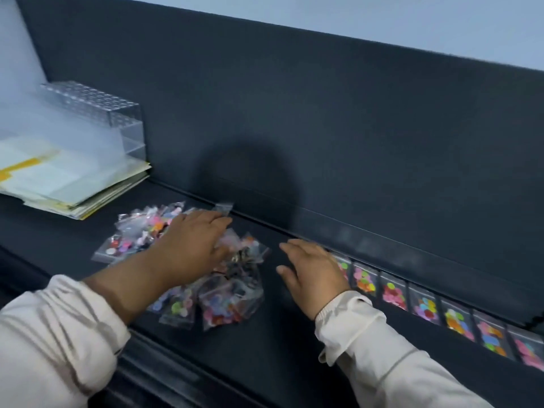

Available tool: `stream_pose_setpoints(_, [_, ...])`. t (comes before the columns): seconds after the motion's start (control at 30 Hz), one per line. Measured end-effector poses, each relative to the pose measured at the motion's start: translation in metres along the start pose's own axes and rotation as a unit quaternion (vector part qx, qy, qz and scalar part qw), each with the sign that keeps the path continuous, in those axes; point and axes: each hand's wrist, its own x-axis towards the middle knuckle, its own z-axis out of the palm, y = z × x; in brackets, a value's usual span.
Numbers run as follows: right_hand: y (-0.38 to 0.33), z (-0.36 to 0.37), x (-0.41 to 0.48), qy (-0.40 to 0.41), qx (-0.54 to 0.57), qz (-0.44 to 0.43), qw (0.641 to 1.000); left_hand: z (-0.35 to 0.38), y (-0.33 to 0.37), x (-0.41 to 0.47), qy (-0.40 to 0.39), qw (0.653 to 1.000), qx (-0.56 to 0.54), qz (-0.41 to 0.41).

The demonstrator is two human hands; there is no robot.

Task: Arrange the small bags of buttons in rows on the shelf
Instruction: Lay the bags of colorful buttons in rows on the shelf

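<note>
Clear bags of buttons (206, 290) are heaped on the shelf (265, 363) under the left hand (191, 248), fingers (216, 222) apparently spread for sorting. A row (426, 304) is laid along the back edge, and the right hand (315, 275) is rested flat beside it, fingers apart.

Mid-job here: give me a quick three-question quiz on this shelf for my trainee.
1. True or false: the left hand rests on the loose pile of bags.
2. The finished row of bags runs from the right hand toward: A) the person's left, B) the person's right?
3. Fill in: next to the clear box lies a stack of ____.
Key: 1 true; 2 B; 3 papers.
</note>
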Motion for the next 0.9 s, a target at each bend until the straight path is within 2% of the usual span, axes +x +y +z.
stream_pose_setpoints(0.2, [-0.052,0.023,0.041,-0.033,0.028,0.023,0.999,0.002,-0.072,-0.004,-0.015,0.999,-0.013,-0.027])
stream_pose_setpoints(0.37, [-0.08,0.033,0.073,-0.032,0.062,0.082,0.994,0.007,-0.114,0.014,-0.021,0.998,-0.05,-0.043])
stream_pose_setpoints(0.53, [-0.086,0.041,0.102,-0.023,0.137,0.173,0.975,0.014,-0.128,0.052,-0.06,0.994,-0.083,-0.035])
stream_pose_setpoints(0.7, [-0.09,0.049,0.124,0.001,0.173,0.203,0.964,0.026,-0.13,0.088,-0.095,0.989,-0.114,-0.012])
stream_pose_setpoints(0.83, [-0.092,0.057,0.132,0.007,0.193,0.223,0.956,0.034,-0.134,0.107,-0.177,0.978,-0.107,-0.027])
stream_pose_setpoints(0.9, [-0.091,0.061,0.134,0.0,0.195,0.225,0.955,0.041,-0.137,0.113,-0.179,0.977,-0.116,-0.029])
